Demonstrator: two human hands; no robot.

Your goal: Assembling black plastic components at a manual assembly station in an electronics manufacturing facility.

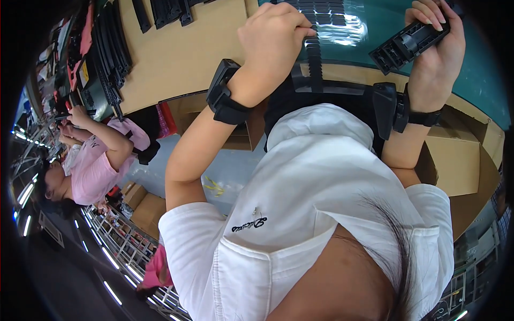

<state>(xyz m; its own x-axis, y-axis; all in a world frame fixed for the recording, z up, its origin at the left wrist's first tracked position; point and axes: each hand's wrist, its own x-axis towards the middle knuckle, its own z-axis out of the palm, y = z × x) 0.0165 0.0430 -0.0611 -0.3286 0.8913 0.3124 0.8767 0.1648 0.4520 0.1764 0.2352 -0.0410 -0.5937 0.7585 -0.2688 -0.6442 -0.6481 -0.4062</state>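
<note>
The right hand (442, 53) grasps a black part (408, 45); the left hand (274, 41) curls beside a ribbed strip (315, 63), grip unclear. Dark lettering (249, 224) marks the shirt (305, 182).

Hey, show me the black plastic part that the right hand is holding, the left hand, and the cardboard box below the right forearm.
Black plastic part (405, 48): head view, middle of its body.
Left hand (271, 45): head view, back of the hand.
Cardboard box (458, 165): head view, a tan panel.

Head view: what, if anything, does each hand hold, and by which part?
Right hand: a black part, by its upper-right end. Left hand: cannot be told.
</note>
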